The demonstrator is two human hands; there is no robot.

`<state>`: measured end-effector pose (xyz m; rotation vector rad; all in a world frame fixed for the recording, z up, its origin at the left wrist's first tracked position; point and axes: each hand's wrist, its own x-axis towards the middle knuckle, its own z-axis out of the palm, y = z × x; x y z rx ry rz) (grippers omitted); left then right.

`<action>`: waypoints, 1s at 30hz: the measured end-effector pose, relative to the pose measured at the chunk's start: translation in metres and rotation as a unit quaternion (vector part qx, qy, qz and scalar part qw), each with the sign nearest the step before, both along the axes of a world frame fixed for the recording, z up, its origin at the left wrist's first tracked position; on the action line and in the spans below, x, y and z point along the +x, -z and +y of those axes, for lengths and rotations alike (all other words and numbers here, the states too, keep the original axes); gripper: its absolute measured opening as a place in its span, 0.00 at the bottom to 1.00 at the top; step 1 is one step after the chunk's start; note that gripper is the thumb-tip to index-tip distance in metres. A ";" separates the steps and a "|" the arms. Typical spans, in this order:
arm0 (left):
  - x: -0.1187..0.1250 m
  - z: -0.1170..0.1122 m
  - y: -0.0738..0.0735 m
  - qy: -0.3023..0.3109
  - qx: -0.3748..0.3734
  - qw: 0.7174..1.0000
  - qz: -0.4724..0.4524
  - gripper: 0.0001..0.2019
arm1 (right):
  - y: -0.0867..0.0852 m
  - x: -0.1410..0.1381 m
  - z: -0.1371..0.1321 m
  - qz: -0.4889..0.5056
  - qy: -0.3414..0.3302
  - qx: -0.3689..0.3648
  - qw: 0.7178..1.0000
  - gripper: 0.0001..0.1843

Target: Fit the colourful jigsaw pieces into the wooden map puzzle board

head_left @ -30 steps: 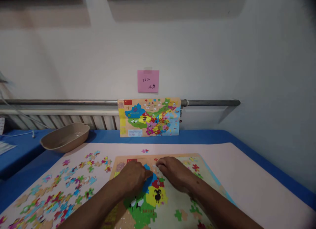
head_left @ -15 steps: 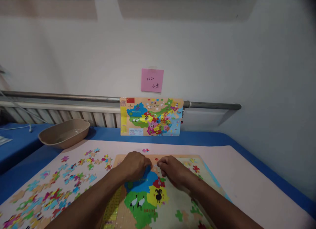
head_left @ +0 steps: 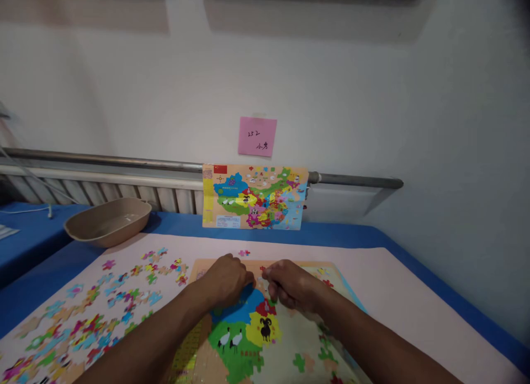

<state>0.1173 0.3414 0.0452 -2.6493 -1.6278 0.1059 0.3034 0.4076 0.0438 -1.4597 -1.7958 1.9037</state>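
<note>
A wooden map puzzle board (head_left: 307,355) lies on the pale mat in front of me, partly filled with blue, green, yellow and red pieces. My left hand (head_left: 229,281) rests curled on the board's upper left, fingertips pressed at the edge of the big blue piece (head_left: 242,310). My right hand (head_left: 290,287) is curled beside it, fingers pinched near the red piece (head_left: 265,308); what they hold is hidden. The two hands almost touch.
Several loose coloured puzzle pieces (head_left: 95,312) lie scattered on the mat to the left. One stray piece (head_left: 244,252) sits beyond the board. A tan oval tray (head_left: 108,222) stands at back left. A reference map picture (head_left: 255,196) leans against the wall under a pink note (head_left: 257,136).
Both hands have shifted slightly up the board. The right hand's fingers have curled in tighter. The camera view has tilted a little.
</note>
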 end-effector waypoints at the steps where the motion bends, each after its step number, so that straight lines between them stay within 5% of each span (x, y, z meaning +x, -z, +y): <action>1: 0.001 0.000 -0.001 0.001 -0.005 1.000 0.005 0.10 | 0.000 0.000 0.001 -0.003 0.005 -0.017 1.000 0.20; 10: -0.002 -0.002 0.013 -0.003 0.017 1.000 -0.025 0.10 | -0.008 0.002 -0.002 0.066 0.060 -0.188 0.978 0.14; 15: -0.001 -0.003 0.014 -0.007 0.016 0.999 -0.028 0.09 | -0.010 0.002 -0.003 0.114 0.107 -0.215 0.964 0.12; 24: 0.001 -0.003 0.010 -0.013 0.009 1.000 -0.023 0.06 | -0.011 -0.004 -0.006 0.112 0.096 -0.176 0.973 0.10; 30: 0.001 -0.003 0.010 -0.014 0.008 1.000 -0.022 0.11 | -0.001 0.002 0.001 0.054 0.081 -0.018 0.995 0.11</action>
